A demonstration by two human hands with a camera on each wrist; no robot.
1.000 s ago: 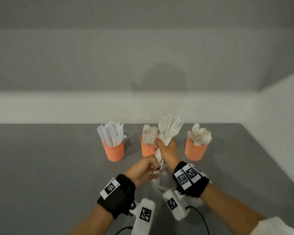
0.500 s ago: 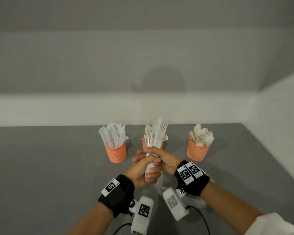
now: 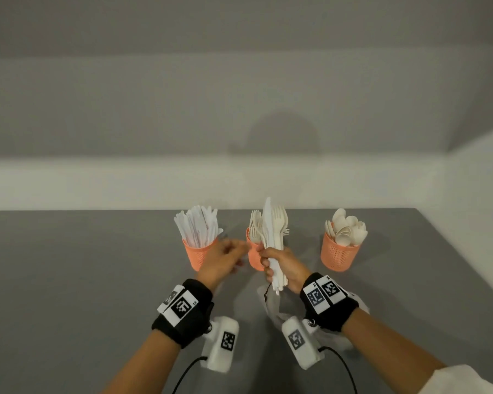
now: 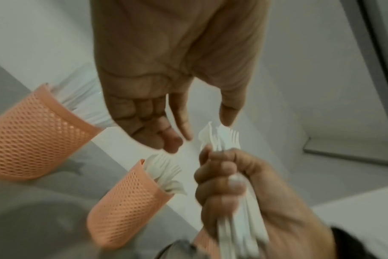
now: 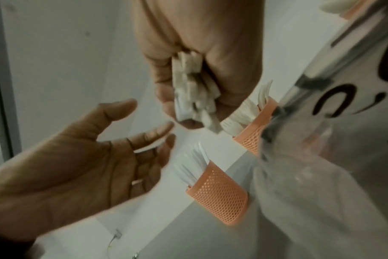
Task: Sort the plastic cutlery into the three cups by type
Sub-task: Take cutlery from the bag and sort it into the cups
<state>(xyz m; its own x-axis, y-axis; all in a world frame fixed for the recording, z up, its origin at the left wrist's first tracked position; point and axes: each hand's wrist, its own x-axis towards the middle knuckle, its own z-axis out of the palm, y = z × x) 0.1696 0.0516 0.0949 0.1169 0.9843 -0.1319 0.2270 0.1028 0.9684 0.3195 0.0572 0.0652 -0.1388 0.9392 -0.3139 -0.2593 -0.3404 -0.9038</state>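
Three orange mesh cups stand in a row: the knife cup (image 3: 198, 255), the fork cup (image 3: 252, 258) and the spoon cup (image 3: 339, 255). My right hand (image 3: 271, 267) grips a bundle of white cutlery (image 3: 273, 231), forks with one knife, upright just in front of the fork cup. The bundle's handle ends (image 5: 195, 91) stick out below my fist. My left hand (image 3: 231, 255) hovers open and empty to the left of the bundle, before the knife cup, its fingers (image 4: 166, 133) relaxed. The knife cup (image 4: 33, 143) and fork cup (image 4: 126, 210) also show in the left wrist view.
A crumpled clear plastic bag (image 3: 271, 305) lies on the grey table (image 3: 83, 280) under my right wrist and fills the right side of the right wrist view (image 5: 321, 184). A white wall backs the table, whose right edge (image 3: 439, 280) runs near the spoon cup.
My left hand has let go of the bundle and drawn away to the left, open. My right hand still holds the bundle upright before the fork cup.
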